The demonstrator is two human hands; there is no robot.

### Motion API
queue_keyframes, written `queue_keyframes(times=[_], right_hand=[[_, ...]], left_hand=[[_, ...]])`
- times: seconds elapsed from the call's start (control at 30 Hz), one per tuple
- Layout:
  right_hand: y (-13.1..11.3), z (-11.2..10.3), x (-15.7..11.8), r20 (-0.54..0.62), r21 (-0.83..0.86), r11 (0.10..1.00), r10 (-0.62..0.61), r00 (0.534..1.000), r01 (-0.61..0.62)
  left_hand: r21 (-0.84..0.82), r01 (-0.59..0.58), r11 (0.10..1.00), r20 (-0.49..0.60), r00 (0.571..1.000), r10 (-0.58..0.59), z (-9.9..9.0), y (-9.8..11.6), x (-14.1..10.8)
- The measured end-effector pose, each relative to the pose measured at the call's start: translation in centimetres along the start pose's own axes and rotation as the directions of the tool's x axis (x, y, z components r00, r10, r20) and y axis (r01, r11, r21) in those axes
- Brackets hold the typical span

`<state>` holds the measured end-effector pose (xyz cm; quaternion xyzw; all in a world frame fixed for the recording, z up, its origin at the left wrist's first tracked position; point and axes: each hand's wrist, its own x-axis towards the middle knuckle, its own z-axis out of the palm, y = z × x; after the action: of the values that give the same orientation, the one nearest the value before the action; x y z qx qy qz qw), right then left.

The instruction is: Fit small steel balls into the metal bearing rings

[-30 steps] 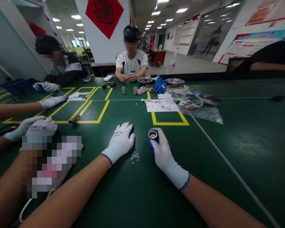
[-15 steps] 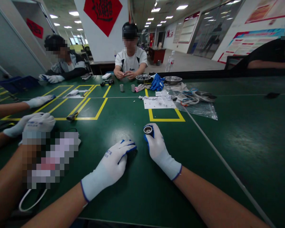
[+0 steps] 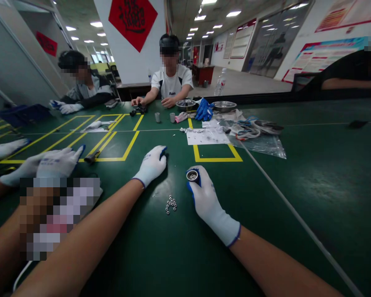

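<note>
My right hand [image 3: 206,189], in a white glove with blue palm, is wrapped round a small cylindrical metal cup [image 3: 192,176]. The cup stands upright, its mouth facing up, and small pieces or holes show inside. My left hand [image 3: 152,165], gloved the same way, is stretched forward just above or on the green table, its fingers curled in toward the thumb. Whatever the curled fingers hold, if anything, is hidden. Between my forearms lies a loose cluster of several small metal rings or nuts [image 3: 171,203].
Another person's gloved hands [image 3: 55,161] are close on the left, beside a dark tool [image 3: 92,156]. Ahead lie white paper [image 3: 204,137] with small bits, two metal cups [image 3: 172,117], metal bowls [image 3: 225,106], blue gloves [image 3: 204,110] and a plastic bag [image 3: 266,146]. A person sits opposite.
My left hand has moved forward and slightly left, uncovering the small metal rings. My right hand still holds the cup in nearly the same place. The person opposite has reached toward dark parts.
</note>
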<state>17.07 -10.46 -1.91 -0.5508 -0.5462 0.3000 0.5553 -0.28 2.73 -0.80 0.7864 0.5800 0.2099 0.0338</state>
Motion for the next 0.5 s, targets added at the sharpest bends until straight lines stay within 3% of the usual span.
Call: queue_keyframes(times=[0.1,0.27,0.5], right_hand=[[-0.2,0.0,-0.4,0.010,-0.020,0.999,0.026,1.000,-0.026],[-0.5,-0.3,-1.4,0.050,-0.051,0.998,0.038,0.998,-0.036],[3.4,-1.1,-2.9,0.064,-0.092,0.996,-0.002,0.998,0.008]], left_hand=[[0.069,0.012,0.998,0.021,1.000,-0.013,1.3,0.2,5.9],[0.141,0.152,0.978,0.021,0.987,-0.156,3.3,-0.6,14.8],[0.180,0.240,0.954,0.074,0.964,-0.256,4.7,-2.7,22.6]])
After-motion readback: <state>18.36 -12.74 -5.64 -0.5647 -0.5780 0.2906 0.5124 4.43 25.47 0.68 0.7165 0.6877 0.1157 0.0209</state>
